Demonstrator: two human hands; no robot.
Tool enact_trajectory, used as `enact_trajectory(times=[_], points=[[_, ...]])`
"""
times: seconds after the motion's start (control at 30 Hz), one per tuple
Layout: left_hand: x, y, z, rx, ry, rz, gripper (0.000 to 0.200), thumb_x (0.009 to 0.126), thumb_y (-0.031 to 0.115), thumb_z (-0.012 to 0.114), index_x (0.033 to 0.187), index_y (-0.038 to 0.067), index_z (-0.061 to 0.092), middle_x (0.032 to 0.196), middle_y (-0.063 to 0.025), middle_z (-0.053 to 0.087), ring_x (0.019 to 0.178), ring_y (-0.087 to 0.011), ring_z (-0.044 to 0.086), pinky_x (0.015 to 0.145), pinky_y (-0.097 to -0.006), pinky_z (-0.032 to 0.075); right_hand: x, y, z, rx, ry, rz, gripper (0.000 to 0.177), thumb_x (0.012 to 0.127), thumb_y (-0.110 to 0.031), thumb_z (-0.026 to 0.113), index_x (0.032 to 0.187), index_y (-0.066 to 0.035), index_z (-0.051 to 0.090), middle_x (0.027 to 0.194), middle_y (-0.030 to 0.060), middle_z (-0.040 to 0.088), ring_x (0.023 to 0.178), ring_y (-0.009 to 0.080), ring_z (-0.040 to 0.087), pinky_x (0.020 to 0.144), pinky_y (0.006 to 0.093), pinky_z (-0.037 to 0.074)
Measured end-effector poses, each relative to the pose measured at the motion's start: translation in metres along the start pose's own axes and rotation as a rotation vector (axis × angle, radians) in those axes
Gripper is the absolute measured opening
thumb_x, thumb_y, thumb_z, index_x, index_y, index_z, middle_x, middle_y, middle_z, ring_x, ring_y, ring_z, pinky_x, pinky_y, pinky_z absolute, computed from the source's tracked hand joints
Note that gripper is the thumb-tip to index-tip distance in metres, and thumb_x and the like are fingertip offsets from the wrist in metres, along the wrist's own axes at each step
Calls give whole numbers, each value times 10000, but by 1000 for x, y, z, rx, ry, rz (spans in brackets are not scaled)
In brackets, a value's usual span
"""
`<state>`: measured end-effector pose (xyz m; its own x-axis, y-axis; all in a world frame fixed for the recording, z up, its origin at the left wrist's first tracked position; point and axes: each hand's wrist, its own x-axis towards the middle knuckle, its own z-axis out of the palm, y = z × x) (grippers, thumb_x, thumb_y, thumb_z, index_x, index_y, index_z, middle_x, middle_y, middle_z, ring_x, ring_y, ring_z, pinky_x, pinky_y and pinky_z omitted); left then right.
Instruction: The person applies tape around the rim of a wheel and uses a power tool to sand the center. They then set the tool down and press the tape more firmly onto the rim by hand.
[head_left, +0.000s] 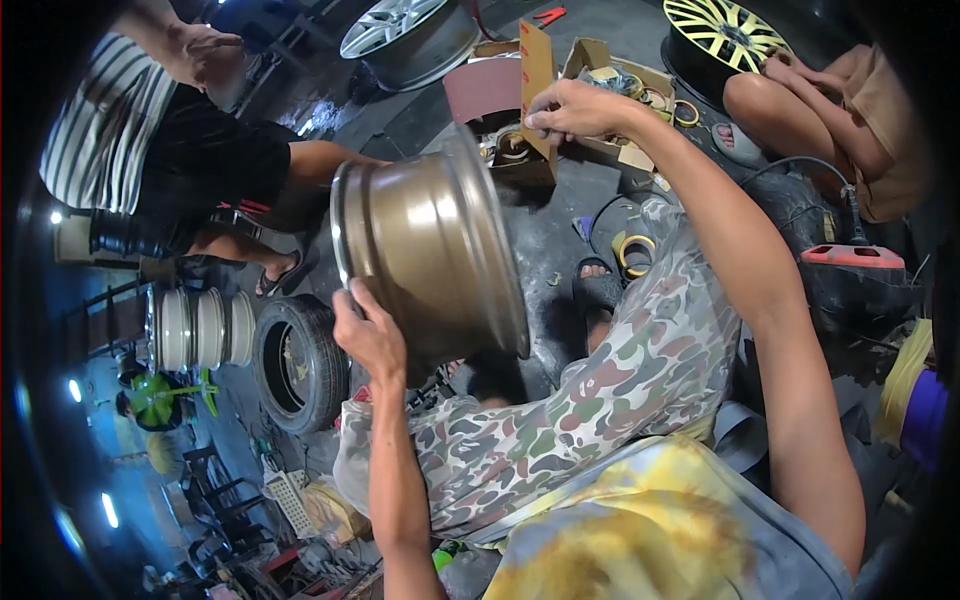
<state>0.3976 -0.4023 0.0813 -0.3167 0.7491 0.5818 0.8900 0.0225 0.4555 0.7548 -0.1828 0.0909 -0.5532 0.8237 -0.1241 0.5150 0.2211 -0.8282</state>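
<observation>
A bronze-coloured wheel rim (425,240) with a bright metal lip stands tilted in front of me, blurred along its right side. My left hand (370,332) is closed on the lip at its lower left, thumb and fingers gripping the edge. Further off, my right hand (575,108) is held over an upright cardboard flap (538,70), fingers curled together; what they hold, if anything, is hidden. Beside that hand is an open cardboard box (590,55) with rolls of tape and plastic in it.
A tyre (298,362) stands at left, near stacked rims (200,328). A person in a striped shirt (105,120) stands at upper left. Another person crouches at a yellow-spoked wheel (735,35). A silver wheel (400,30) lies at the top. Tape rolls (635,255) lie by my foot.
</observation>
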Motion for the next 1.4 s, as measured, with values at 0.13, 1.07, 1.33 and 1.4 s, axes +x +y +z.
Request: enact_trajectory(times=[0.13, 1.07, 1.33, 1.4], points=[[-45, 17, -4, -55, -97, 14, 175, 1044, 120, 611, 955, -26, 645, 780, -200, 615, 685, -378, 605, 645, -447, 472, 5, -19, 7, -93, 261, -199, 307, 966, -242, 640, 1029, 44, 731, 850, 132, 736, 804, 239, 735, 784, 392, 557], [47, -34, 37, -75, 203, 37, 795, 998, 605, 534, 1430, -62, 502, 1387, -299, 534, 1341, -456, 452, 1150, -521, 321, -88, -107, 87, -599, 124, -207, 185, 830, -175, 797, 911, -10, 773, 868, 223, 723, 896, 419, 706, 837, 508, 554], [43, -87, 14, -902, -289, -688, 493, 1095, 333, 499, 1312, -90, 627, 1208, -123, 698, 1071, -174, 638, 986, -317, 469, -94, -114, 144, -264, -166, -298, 318, 826, -336, 837, 888, -28, 787, 834, 193, 750, 825, 397, 729, 792, 452, 579], [45, -100, 0, -1010, -366, -798, 443, 1081, 285, 521, 1323, -72, 622, 1177, -117, 702, 1040, -170, 659, 953, -314, 503, -94, -115, 149, -95, -377, -234, 389, 864, -374, 812, 920, 10, 775, 904, 211, 758, 874, 371, 735, 819, 433, 570]])
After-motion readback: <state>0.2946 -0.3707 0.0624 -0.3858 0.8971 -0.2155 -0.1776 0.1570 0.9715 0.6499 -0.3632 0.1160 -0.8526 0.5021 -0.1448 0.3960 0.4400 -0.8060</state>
